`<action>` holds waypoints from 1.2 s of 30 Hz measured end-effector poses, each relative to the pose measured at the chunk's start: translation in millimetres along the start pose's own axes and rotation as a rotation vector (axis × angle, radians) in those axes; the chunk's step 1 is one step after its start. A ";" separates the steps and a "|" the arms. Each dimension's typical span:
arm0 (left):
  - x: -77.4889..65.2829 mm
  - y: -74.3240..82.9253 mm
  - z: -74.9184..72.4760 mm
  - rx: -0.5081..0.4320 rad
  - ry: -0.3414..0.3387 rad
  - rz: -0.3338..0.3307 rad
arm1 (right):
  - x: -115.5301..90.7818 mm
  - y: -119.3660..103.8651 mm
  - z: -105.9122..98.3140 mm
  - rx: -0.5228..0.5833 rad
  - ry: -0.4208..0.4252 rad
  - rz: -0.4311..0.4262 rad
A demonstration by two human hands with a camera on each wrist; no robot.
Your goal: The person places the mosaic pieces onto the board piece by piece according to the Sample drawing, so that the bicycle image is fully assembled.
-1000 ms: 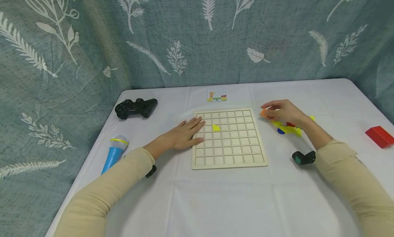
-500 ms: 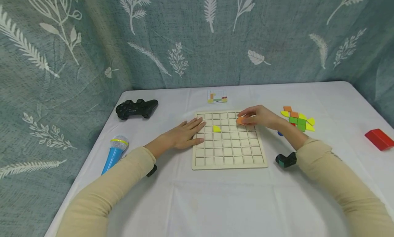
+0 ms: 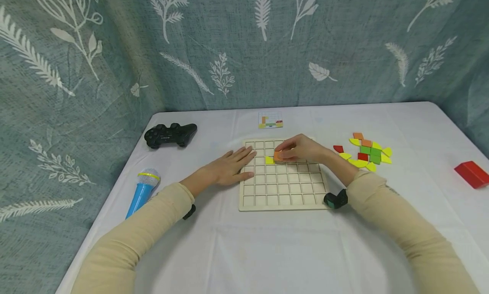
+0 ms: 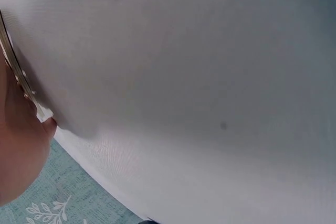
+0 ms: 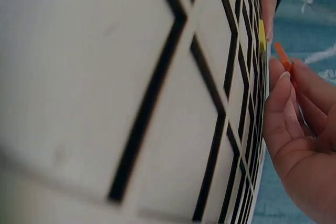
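Observation:
A pale wooden grid board (image 3: 284, 188) lies flat on the white table. One yellow tile (image 3: 269, 160) with a rounded corner sits in a cell near its upper left. Just right of that tile, my right hand (image 3: 303, 149) pinches an orange square tile (image 3: 278, 156) between thumb and fingers; the right wrist view shows the orange tile (image 5: 282, 55) tilted above the board surface. My left hand (image 3: 233, 166) lies with straight fingers over the board's left edge, and in the left wrist view only part of the left hand (image 4: 21, 145) shows beside the board's edge.
Several coloured tiles (image 3: 365, 150) lie loosely right of the board. A small pattern card (image 3: 270, 120) is behind it. At left are a black game controller (image 3: 170, 135) and a blue toy microphone (image 3: 142, 190); a red block (image 3: 472, 174) stands at far right.
My right hand has carried the orange tile left from the tile pile, across the board's right side, to beside the yellow tile. The left hand has stayed in place.

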State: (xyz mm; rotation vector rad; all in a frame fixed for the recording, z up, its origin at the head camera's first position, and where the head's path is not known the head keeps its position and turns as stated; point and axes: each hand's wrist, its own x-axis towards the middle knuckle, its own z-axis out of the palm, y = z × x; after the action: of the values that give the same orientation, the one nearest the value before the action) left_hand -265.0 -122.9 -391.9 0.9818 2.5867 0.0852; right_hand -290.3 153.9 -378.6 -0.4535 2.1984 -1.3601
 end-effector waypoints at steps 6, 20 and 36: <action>0.2 2.0 -1.2 0.001 -0.010 -0.011 | 6.7 -8.9 12.0 0.023 -0.031 -0.002; 0.3 1.0 -0.9 0.017 -0.005 -0.025 | 21.4 -22.4 32.3 -0.039 0.045 0.053; 1.6 1.8 -4.0 0.036 -0.021 -0.041 | 24.7 -29.0 38.8 -0.188 0.078 0.042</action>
State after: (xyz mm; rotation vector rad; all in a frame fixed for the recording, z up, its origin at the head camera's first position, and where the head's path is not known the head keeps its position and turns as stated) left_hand -266.5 -120.2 -388.3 0.9367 2.5960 0.0175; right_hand -287.4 99.9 -373.0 -0.4259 2.3978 -1.1725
